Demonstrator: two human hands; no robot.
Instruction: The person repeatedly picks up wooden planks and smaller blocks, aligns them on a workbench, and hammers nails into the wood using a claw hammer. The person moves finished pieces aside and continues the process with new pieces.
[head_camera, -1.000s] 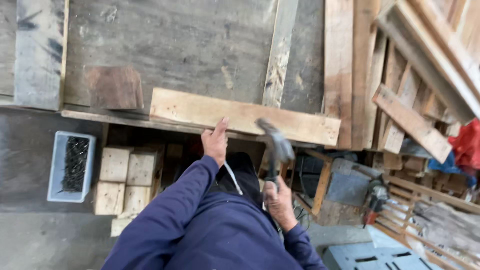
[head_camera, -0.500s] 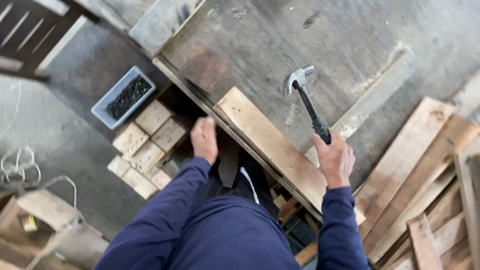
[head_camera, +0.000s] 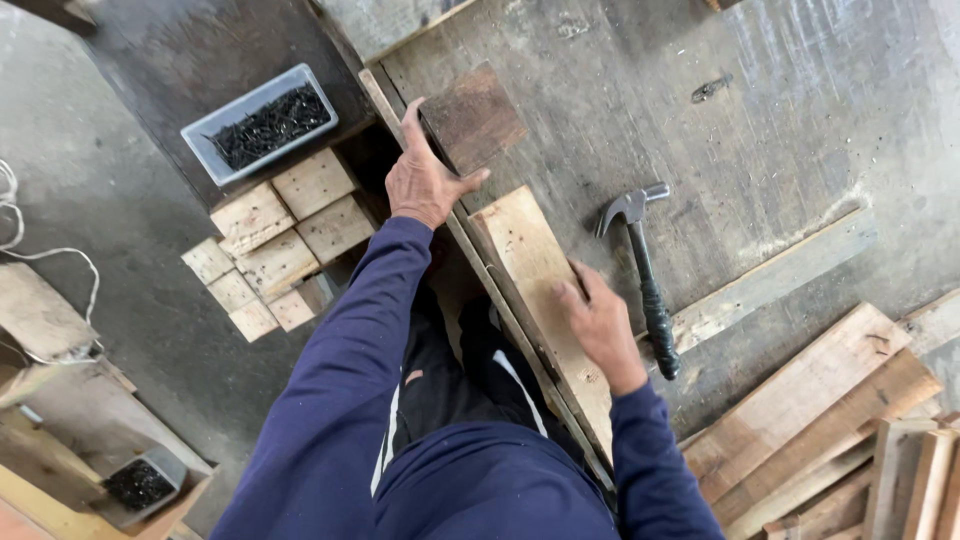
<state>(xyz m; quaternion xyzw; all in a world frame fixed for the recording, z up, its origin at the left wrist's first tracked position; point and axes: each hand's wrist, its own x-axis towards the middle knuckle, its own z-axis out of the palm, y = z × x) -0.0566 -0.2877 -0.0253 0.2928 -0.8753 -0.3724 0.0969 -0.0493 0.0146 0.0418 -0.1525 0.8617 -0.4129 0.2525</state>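
Note:
My left hand (head_camera: 425, 175) reaches forward with fingers spread and touches the edge of a dark square wood block (head_camera: 475, 117) on the grey workbench (head_camera: 760, 120). My right hand (head_camera: 600, 325) rests flat on a pale wooden plank (head_camera: 530, 265) that lies along the bench's near edge. A claw hammer (head_camera: 640, 270) with a black handle lies loose on the bench just right of that hand, not held. Both arms wear dark blue sleeves.
A grey tray of dark nails (head_camera: 262, 122) sits to the left, beside a stack of small pale wood blocks (head_camera: 275, 250). Loose planks (head_camera: 830, 410) pile up at the lower right. A second nail tray (head_camera: 135, 485) and white cord (head_camera: 40, 255) lie at the left.
My right hand has let go of the hammer, which now lies on the bench, and moved onto the plank. My left hand has reached forward to the dark block.

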